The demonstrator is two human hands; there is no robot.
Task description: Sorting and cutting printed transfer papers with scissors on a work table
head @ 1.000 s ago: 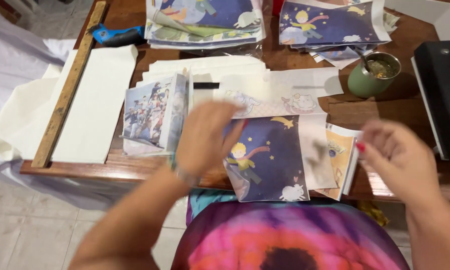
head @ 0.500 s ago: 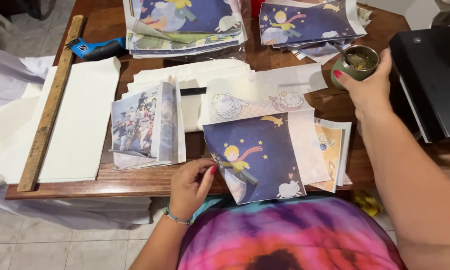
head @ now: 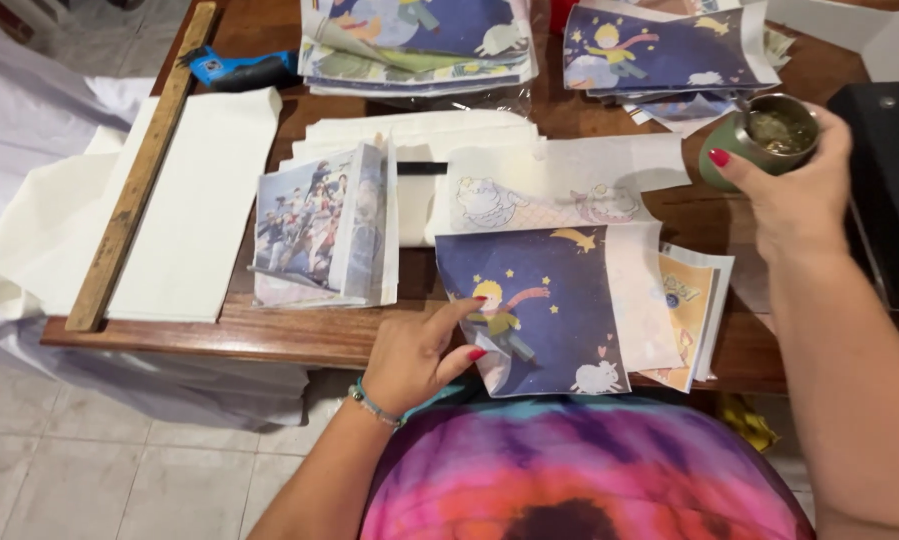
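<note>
Wooden table (head: 299, 335) carrying, left to right, one ruler (head: 141, 170), one blue tool (head: 234, 70), one folded photo print (head: 314, 225), one dark-blue star print (head: 534, 310) at the near edge, two print stacks at the back, one green cup (head: 759, 135). Since half a second ago, cup lifted a little off the wood, star print unmoved. Left hand (head: 419, 355) loosely open, fingertips pinning the star print's near-left corner; right hand (head: 794, 195) closed around the cup, well apart from that print.

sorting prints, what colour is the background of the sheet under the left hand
Dark blue with yellow stars, on the illustrated paper sheet under the left hand; head view.
</note>
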